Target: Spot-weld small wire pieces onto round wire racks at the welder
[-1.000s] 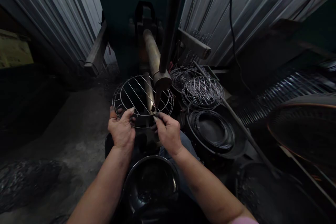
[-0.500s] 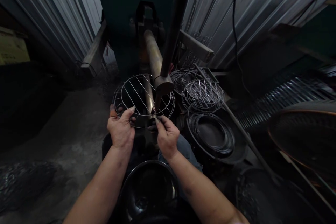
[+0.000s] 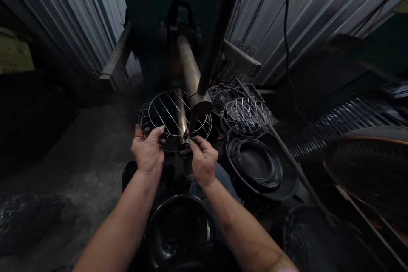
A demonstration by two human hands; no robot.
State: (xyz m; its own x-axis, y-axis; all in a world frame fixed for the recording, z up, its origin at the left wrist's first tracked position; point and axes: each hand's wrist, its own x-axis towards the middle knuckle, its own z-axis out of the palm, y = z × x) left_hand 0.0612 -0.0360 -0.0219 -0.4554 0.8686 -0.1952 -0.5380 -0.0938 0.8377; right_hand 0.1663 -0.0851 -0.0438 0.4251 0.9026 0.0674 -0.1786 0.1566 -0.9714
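Observation:
A round wire basket frame (image 3: 165, 112) with parallel rods across its top sits over the lower brass arm (image 3: 181, 117) of a welding machine. My left hand (image 3: 147, 153) grips the frame's near rim, fingers curled over the wire. My right hand (image 3: 201, 159) pinches the rim just right of that, directly below the tip of the upper electrode (image 3: 199, 104), which meets the frame's near edge. A long brass cylinder (image 3: 188, 68) runs back to the machine body.
Finished wire frames (image 3: 245, 112) are piled to the right, with a coil of wire rings (image 3: 255, 163) in a dark bowl below them. A dark round bowl (image 3: 178, 229) lies between my forearms. Corrugated metal walls (image 3: 79, 17) stand on both sides. A large round fan guard (image 3: 366, 165) lies far right.
Both hands have drawn slightly closer together on the rim, the right hand shifting left toward the electrode tip. The view has tilted a little.

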